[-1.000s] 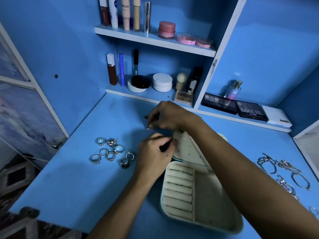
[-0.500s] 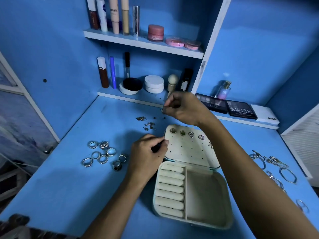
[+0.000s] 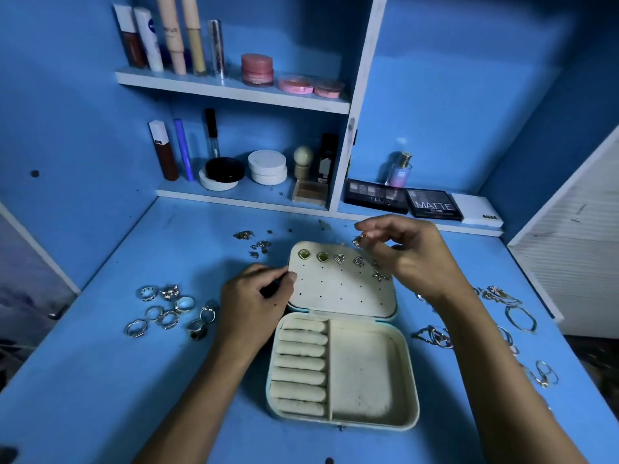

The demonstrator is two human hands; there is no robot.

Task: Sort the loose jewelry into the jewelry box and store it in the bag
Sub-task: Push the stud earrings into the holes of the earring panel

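Here, the right hand (image 3: 407,252) pinches a small earring (image 3: 357,242) above the jewelry box (image 3: 341,336) lid at frame centre, while the left hand (image 3: 258,296) grips the lid's edge; a fumble could drop it among loose studs (image 3: 258,244) on the desk (image 3: 100,380).

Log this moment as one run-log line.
right hand: pinches earring above lid panel | left hand: holds lid edge | rings: loose on desk
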